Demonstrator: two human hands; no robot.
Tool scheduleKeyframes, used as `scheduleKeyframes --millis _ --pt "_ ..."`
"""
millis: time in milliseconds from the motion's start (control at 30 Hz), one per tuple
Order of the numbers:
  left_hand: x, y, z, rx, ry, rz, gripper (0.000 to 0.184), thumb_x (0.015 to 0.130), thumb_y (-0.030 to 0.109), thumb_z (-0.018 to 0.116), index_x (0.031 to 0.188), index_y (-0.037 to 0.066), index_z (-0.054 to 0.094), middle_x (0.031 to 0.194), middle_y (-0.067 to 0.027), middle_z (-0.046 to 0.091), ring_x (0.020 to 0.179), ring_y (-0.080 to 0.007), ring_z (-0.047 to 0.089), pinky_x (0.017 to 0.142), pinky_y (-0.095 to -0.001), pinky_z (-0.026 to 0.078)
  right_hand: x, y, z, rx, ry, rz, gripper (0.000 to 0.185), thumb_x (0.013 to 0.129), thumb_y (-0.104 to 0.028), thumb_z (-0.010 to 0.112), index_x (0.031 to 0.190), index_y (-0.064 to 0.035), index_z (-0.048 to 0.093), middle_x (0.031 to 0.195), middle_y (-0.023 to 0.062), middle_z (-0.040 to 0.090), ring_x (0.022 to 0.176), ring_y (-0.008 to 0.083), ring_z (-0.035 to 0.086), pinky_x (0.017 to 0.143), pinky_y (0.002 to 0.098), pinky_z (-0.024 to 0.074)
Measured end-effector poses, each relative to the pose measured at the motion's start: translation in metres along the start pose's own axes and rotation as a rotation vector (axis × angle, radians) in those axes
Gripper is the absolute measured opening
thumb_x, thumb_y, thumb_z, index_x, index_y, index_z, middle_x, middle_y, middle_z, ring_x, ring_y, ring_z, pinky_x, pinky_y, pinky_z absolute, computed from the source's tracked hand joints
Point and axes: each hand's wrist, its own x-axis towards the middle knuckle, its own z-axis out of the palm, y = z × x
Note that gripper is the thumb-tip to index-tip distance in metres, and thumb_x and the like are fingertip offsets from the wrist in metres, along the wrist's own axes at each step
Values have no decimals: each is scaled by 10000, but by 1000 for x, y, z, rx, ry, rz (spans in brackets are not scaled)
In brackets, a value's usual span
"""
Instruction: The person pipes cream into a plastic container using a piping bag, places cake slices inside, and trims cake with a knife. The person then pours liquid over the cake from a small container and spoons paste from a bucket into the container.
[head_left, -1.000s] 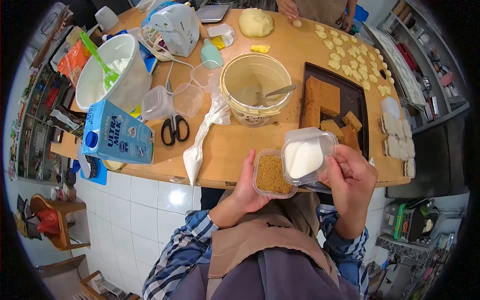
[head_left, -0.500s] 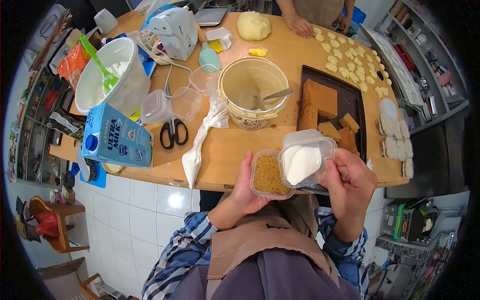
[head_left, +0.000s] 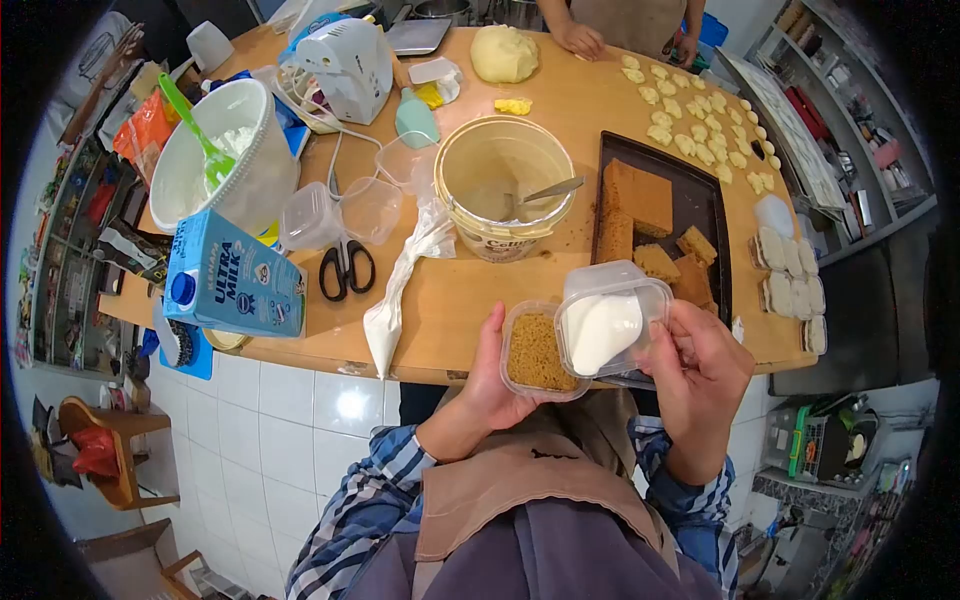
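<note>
My left hand (head_left: pixel 490 375) grips a small clear container (head_left: pixel 508 372) that has a piece of brown cake (head_left: pixel 540 350) in it. Beside it, my right hand (head_left: pixel 700 365) holds a second clear container (head_left: pixel 652 290) by its right side, tilted to the left, with white liquid (head_left: pixel 603 330) pooled inside. The rim of the second container overlaps the right edge of the first. Behind them stands a cream-coloured tub (head_left: pixel 505 245) with a metal spoon (head_left: pixel 553 189). A dark tray (head_left: pixel 715 230) with cut brown cake (head_left: pixel 640 200) lies to its right.
On the left are a milk carton (head_left: pixel 235 280), a white bowl (head_left: pixel 265 160), scissors (head_left: pixel 347 270), a piping bag (head_left: pixel 385 325) and a mixer (head_left: pixel 345 70). Dough pieces (head_left: pixel 690 145) and filled containers (head_left: pixel 790 290) lie right. Another person's hand (head_left: pixel 580 40) rests at the far edge.
The white liquid has shifted toward the lower left of its tilted container. The other person's hand came down to the table, then moved left. The view has shifted slightly.
</note>
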Motion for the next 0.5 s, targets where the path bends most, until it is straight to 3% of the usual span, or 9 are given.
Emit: scheduleKeyframes --millis 500 --pt "-1 0 4 32 0 11 725 836 659 187 1338 151 313 1290 -87 437 1128 -270 479 857 -467 448 0 -3 -2 -4 -24 -5 269 712 90 608 968 34 547 703 127 574 547 176 543 485 253 434"
